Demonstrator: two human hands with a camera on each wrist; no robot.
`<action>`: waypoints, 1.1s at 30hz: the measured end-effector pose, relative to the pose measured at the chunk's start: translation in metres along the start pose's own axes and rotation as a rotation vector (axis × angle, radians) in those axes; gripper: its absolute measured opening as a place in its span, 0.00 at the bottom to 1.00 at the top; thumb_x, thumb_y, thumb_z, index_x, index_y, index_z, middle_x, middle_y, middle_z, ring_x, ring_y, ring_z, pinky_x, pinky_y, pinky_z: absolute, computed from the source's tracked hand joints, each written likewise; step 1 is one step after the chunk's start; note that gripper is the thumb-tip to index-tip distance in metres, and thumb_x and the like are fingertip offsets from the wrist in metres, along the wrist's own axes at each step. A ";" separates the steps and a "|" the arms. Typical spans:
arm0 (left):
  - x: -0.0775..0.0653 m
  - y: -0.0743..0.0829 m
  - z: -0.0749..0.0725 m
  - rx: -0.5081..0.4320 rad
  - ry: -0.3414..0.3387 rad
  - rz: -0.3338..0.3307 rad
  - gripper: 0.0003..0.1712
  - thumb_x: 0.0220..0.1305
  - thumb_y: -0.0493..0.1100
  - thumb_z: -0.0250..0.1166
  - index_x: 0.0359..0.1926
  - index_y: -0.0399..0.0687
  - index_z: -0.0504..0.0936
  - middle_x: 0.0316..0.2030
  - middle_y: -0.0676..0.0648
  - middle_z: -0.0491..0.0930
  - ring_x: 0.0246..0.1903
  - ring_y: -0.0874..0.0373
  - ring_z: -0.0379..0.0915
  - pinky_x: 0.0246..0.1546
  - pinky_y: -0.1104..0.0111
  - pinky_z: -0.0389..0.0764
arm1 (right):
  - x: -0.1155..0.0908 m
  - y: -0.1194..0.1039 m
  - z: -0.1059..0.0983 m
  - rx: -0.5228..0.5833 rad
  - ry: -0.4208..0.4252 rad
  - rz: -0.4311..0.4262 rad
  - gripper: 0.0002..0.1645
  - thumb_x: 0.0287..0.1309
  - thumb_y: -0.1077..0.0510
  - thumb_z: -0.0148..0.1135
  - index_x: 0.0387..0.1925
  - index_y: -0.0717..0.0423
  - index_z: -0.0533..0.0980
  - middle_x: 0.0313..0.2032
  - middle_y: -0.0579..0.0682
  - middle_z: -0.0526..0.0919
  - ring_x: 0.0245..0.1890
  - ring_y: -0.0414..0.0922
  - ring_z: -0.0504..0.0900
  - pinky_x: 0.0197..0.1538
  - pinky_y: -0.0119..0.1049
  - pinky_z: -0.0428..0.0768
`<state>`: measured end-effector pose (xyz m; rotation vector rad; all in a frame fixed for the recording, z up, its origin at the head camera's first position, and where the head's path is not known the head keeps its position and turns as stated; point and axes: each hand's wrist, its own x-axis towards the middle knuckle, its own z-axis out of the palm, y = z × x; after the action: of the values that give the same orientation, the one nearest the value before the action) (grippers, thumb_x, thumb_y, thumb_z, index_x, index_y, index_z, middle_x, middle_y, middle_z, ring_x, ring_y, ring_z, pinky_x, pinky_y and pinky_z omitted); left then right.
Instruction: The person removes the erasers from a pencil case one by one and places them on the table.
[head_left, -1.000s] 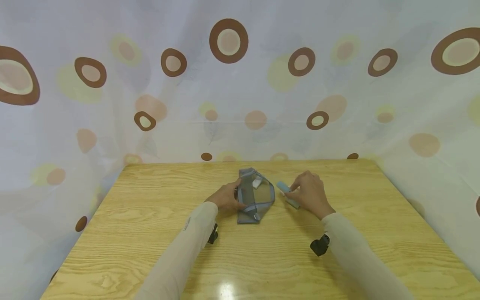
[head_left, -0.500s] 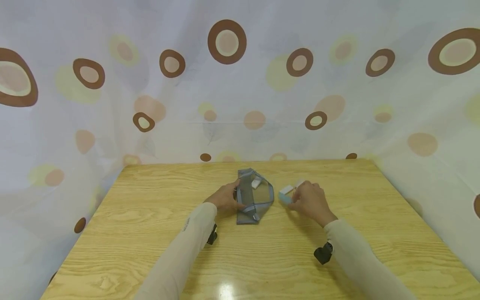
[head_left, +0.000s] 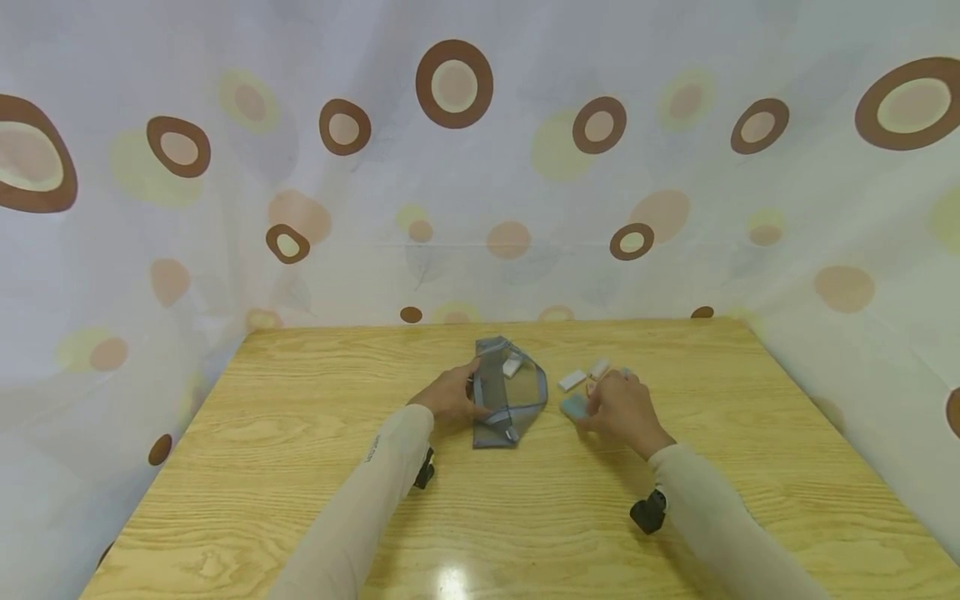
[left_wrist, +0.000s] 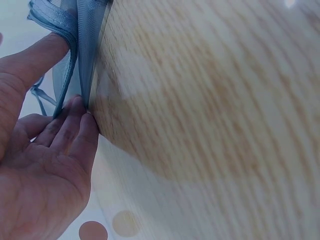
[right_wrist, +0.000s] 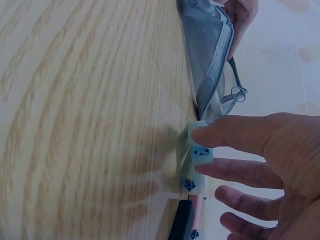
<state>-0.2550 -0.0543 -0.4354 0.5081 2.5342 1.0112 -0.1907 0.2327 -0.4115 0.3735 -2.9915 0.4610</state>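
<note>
My left hand point(head_left: 452, 393) grips the side of a grey-blue mesh zip pouch point(head_left: 491, 387), thumb on one edge and fingers at the other. In the left wrist view the pouch's zipper edge point(left_wrist: 70, 75) lies between them. A small white block point(head_left: 512, 366) shows in the pouch. To its right, my right hand point(head_left: 624, 410) pinches a small pale-blue block point(head_left: 575, 407), eraser-like, between thumb and forefinger. The right wrist view shows a cartoon animal face on the pale-blue block point(right_wrist: 201, 152); the other fingers are spread apart below.
Two white blocks, a nearer one point(head_left: 572, 380) and a farther one point(head_left: 599, 367), lie just beyond my right hand. The right wrist view shows a black item point(right_wrist: 181, 220) and a pink one point(right_wrist: 196, 210) on the wooden table point(head_left: 495, 525). A patterned curtain point(head_left: 480, 183) encloses the table.
My right hand has shifted slightly right and nearer, and the pale-blue block it holds has come lower. White blocks beyond it now show. My left hand and the pouch have stayed put.
</note>
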 end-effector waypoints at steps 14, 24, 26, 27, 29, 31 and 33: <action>-0.003 0.001 -0.001 0.012 0.010 0.008 0.59 0.61 0.44 0.76 0.81 0.41 0.45 0.71 0.35 0.65 0.67 0.43 0.68 0.68 0.55 0.69 | -0.004 0.000 0.005 -0.006 -0.006 0.000 0.15 0.44 0.55 0.82 0.12 0.53 0.84 0.32 0.55 0.79 0.32 0.54 0.72 0.38 0.53 0.73; -0.002 0.001 0.000 0.011 0.007 0.011 0.59 0.61 0.44 0.76 0.81 0.41 0.46 0.71 0.36 0.65 0.66 0.44 0.68 0.68 0.55 0.69 | -0.004 0.001 0.006 0.004 -0.006 0.006 0.15 0.43 0.54 0.83 0.14 0.55 0.85 0.34 0.56 0.80 0.34 0.55 0.71 0.38 0.53 0.73; -0.002 0.000 0.000 0.008 0.008 0.008 0.59 0.61 0.44 0.76 0.81 0.41 0.46 0.71 0.36 0.65 0.66 0.44 0.68 0.68 0.54 0.69 | -0.003 0.001 0.007 0.019 -0.006 0.011 0.14 0.43 0.55 0.83 0.14 0.55 0.85 0.34 0.56 0.80 0.35 0.55 0.71 0.39 0.53 0.72; -0.002 0.000 0.000 0.004 0.008 0.008 0.59 0.61 0.44 0.76 0.81 0.41 0.46 0.71 0.36 0.65 0.66 0.44 0.68 0.68 0.54 0.69 | -0.003 0.001 0.008 0.026 -0.003 0.013 0.14 0.43 0.55 0.83 0.14 0.55 0.85 0.34 0.56 0.80 0.36 0.55 0.71 0.40 0.52 0.72; -0.001 0.000 0.000 0.001 0.008 0.008 0.60 0.60 0.44 0.76 0.81 0.42 0.45 0.72 0.36 0.65 0.67 0.44 0.67 0.68 0.54 0.68 | -0.003 0.001 0.008 0.033 0.002 0.011 0.14 0.43 0.56 0.83 0.14 0.55 0.85 0.34 0.55 0.80 0.36 0.55 0.71 0.40 0.51 0.71; -0.001 -0.001 0.000 0.000 0.007 0.010 0.59 0.61 0.44 0.76 0.81 0.42 0.45 0.72 0.36 0.64 0.67 0.44 0.67 0.68 0.55 0.68 | -0.003 0.001 0.009 0.025 0.004 0.008 0.14 0.43 0.56 0.83 0.13 0.55 0.85 0.33 0.54 0.80 0.36 0.54 0.71 0.39 0.50 0.71; -0.001 -0.001 0.000 -0.005 0.005 0.013 0.60 0.60 0.44 0.76 0.81 0.41 0.45 0.72 0.36 0.64 0.67 0.44 0.67 0.68 0.54 0.69 | -0.004 0.001 0.009 0.010 0.005 -0.001 0.14 0.43 0.56 0.83 0.13 0.55 0.85 0.32 0.54 0.80 0.35 0.53 0.71 0.39 0.49 0.71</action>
<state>-0.2544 -0.0556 -0.4354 0.5217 2.5356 1.0247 -0.1882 0.2319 -0.4211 0.3736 -2.9853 0.4763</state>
